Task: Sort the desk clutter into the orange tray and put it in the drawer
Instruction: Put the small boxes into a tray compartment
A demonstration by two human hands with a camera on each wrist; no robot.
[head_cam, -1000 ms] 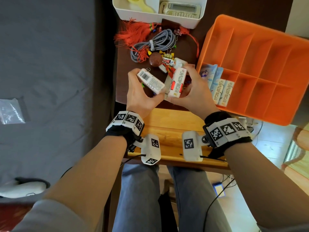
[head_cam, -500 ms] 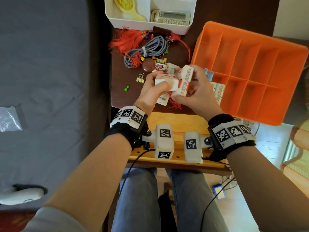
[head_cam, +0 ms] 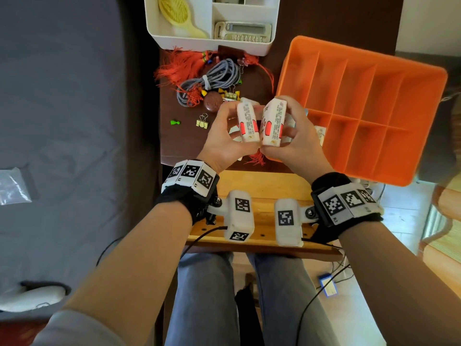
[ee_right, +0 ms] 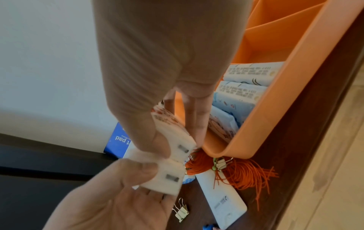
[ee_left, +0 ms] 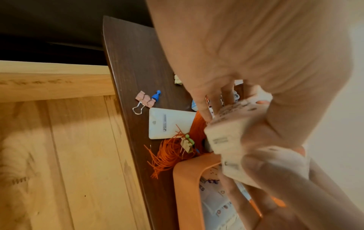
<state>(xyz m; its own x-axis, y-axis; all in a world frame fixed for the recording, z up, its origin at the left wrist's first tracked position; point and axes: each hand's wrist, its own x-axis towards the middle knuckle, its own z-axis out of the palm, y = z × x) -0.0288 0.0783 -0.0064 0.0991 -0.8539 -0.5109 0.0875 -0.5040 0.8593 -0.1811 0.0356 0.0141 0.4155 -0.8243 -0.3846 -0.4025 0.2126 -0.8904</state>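
Two white tissue packs with red marks stand side by side above the desk's near edge. My left hand (head_cam: pixel 224 139) grips the left pack (head_cam: pixel 247 123), and my right hand (head_cam: pixel 298 138) grips the right pack (head_cam: pixel 273 123); their near ends touch. The left wrist view shows the left pack (ee_left: pixel 226 132) under my fingers. In the right wrist view the right pack (ee_right: pixel 173 137) is pinched beside the tray's corner. The orange tray (head_cam: pixel 361 83) lies on the right, with several tissue packs (ee_right: pixel 246 87) in its near left compartment.
On the dark desk (head_cam: pixel 179 146) lie red tassels (head_cam: pixel 179 68), a grey cable (head_cam: pixel 212 76), binder clips (head_cam: pixel 202 121), a green pushpin (head_cam: pixel 175 122) and a white card (ee_left: pixel 169 123). A white organizer (head_cam: pixel 209 43) stands at the back. A wooden ledge (head_cam: pixel 262 181) runs under my wrists.
My left hand has turned its pack upright and brought it against the right hand's pack. Both packs now show their red marks, side by side.
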